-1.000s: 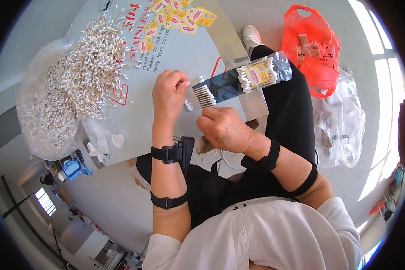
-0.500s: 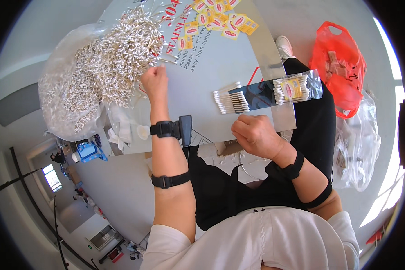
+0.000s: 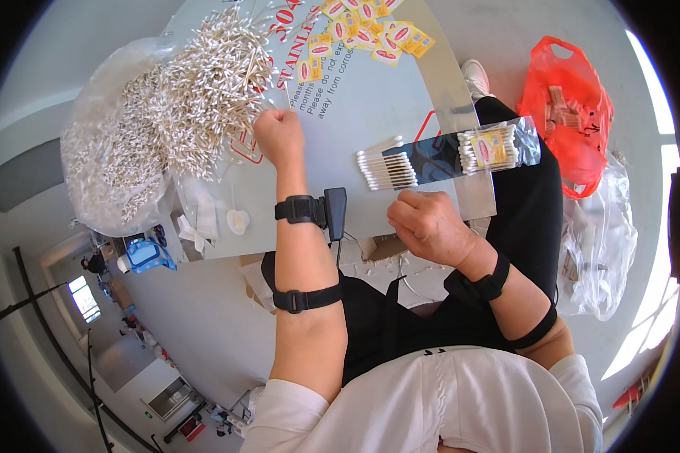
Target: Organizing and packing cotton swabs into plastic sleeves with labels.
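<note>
My left hand (image 3: 279, 138) is closed just right of a big heap of loose cotton swabs (image 3: 211, 98). A thin pale cotton swab (image 3: 287, 95) juts up past its fingers. My right hand (image 3: 432, 226) is curled shut over the table's near edge; anything inside its fingers is hidden. Just beyond it, a row of cotton swabs (image 3: 389, 170) lies side by side on the left end of a dark strip (image 3: 438, 158). A clear packet of cotton swabs (image 3: 488, 148) with a yellow label rests on the strip's right end, over the table edge.
Several yellow label cards (image 3: 370, 34) lie scattered at the far side of the metal-topped table (image 3: 340, 143). A clear plastic bag (image 3: 91, 166) surrounds part of the heap. Right of my leg are a red bag (image 3: 570, 113) and another clear bag (image 3: 597, 241).
My left hand has moved right, away from the swab heap, with a swab now showing at its fingertips. My right hand and the row of swabs have stayed nearly still.
</note>
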